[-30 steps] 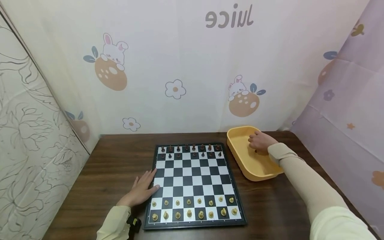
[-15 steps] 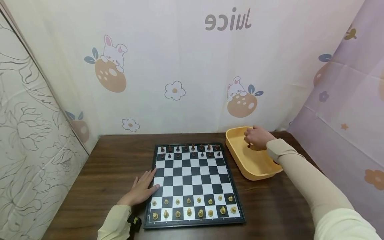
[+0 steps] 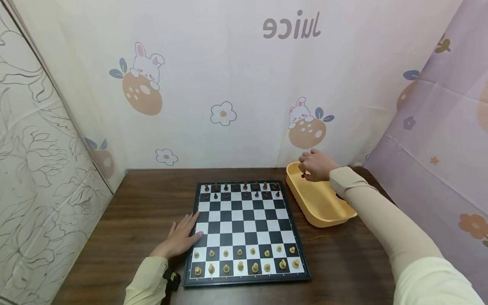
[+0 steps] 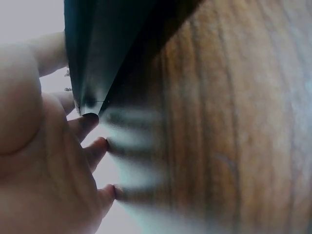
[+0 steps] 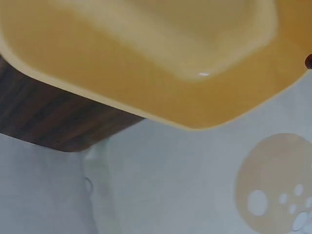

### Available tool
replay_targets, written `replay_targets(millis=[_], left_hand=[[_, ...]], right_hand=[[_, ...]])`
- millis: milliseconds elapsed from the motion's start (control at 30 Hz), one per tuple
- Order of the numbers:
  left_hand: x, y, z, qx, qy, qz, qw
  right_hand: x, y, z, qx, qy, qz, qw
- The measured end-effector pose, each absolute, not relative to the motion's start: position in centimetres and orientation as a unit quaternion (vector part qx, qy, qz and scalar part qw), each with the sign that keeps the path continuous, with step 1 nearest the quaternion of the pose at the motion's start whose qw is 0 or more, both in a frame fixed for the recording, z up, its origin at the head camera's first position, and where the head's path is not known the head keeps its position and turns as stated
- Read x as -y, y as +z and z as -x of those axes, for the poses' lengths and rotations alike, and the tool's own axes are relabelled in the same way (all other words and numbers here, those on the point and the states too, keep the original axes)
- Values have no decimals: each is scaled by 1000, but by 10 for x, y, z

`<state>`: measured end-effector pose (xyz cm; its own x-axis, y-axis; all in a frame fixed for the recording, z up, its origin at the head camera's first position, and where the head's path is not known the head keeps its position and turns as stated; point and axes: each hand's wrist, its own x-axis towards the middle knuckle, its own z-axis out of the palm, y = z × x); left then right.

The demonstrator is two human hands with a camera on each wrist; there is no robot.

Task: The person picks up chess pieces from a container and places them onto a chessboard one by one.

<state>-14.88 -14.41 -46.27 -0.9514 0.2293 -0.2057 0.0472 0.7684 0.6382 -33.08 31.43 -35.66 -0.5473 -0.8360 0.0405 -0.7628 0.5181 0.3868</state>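
My left hand [image 3: 179, 237] rests flat at the left side of the chessboard [image 3: 244, 222], thumb and fingertips touching its edge. The left wrist view shows its fingers [image 4: 96, 152] beside the board's dark side [image 4: 97, 58]. Over the far end of the yellow tray [image 3: 324, 207] my right hand [image 3: 317, 165] pinches a small dark red chess piece [image 3: 303, 175], whose exact kind is too small to tell. Part of that chess piece [image 5: 309, 61] shows at the right wrist view's edge. Dark red pieces [image 3: 245, 186] stand in two far rows, the front one with a gap; gold pieces [image 3: 255, 267] fill two near rows.
The tray's rim stands close to the board's far right corner. Brown wooden table [image 3: 148, 207] surrounds the board. Printed curtains [image 3: 228, 84] hang behind and at both sides. A dark device [image 3: 173, 280] is at the left wrist.
The right hand has risen from inside the tray and moved left and away toward its far rim, with the chess piece now visible in its fingers. The left hand stays put.
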Motion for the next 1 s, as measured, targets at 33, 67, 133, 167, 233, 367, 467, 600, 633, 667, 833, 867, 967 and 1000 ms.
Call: replay_targets(millis=[33, 67, 133, 167, 233, 367, 467, 600, 633, 667, 833, 867, 967, 1000], left_hand=[[144, -463, 149, -930, 332, -74, 137], [144, -463, 148, -931, 331, -74, 137], [144, -464, 149, -932, 329, -73, 137], [144, -464, 149, -932, 328, -74, 136], [143, -465, 149, -933, 326, -72, 136], [142, -464, 148, -933, 326, -73, 135], [141, -464, 146, -933, 327, -73, 133], [141, -465, 146, -933, 326, -74, 132], [141, -466, 146, -933, 327, -74, 131], [141, -466, 146, -933, 326, -73, 132], [141, -467, 146, -933, 327, -70, 130], [141, -466, 145, -933, 328, -70, 130], [141, -465, 145, -932, 331, -71, 129], [141, -465, 145, -932, 330, -71, 129]], right_hand=[[-310, -355, 332, 866, -166, -459, 106], [-305, -353, 332, 867, -168, -458, 102], [-296, -350, 333, 866, -172, -459, 98], [-291, -349, 333, 866, -174, -459, 96], [-281, -347, 333, 865, -174, -462, 95], [-262, -349, 336, 858, -171, -473, 99], [-248, -354, 338, 852, -169, -485, 107], [-227, -358, 341, 843, -168, -499, 112], [-222, -358, 341, 841, -169, -502, 113], [-216, -359, 341, 839, -169, -505, 113], [-188, -363, 339, 827, -180, -520, 114], [-183, -363, 338, 826, -184, -522, 112], [-168, -363, 335, 823, -189, -527, 98], [-164, -363, 334, 822, -187, -529, 94]])
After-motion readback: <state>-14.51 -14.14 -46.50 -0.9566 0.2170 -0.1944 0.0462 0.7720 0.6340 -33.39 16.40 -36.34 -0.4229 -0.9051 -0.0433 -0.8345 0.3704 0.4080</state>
